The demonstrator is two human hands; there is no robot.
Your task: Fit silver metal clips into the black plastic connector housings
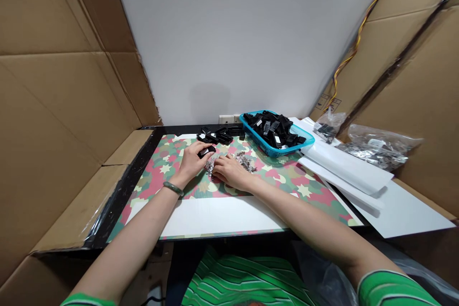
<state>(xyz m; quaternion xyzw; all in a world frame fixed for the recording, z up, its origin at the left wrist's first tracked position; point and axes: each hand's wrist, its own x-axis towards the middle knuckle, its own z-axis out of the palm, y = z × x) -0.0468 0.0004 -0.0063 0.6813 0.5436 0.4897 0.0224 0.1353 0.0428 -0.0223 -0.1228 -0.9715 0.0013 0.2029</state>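
Note:
My left hand (191, 160) rests on the camouflage-patterned mat (287, 177), its fingers closed round a small black plastic part (207, 151). A green bangle sits on that wrist. My right hand (229, 171) lies just to its right, fingers curled down onto a heap of small shiny metal pieces (245, 160); what the fingertips pinch is too small to make out. Behind both hands lies a loose pile of black plastic parts (220, 136).
A blue basket (276, 150) full of black parts stands at the back right. White sheets (344, 167) and clear bags of parts (376, 148) lie to the right. Cardboard walls (53, 105) enclose both sides. A white sheet (222, 215) lies near the table's front edge.

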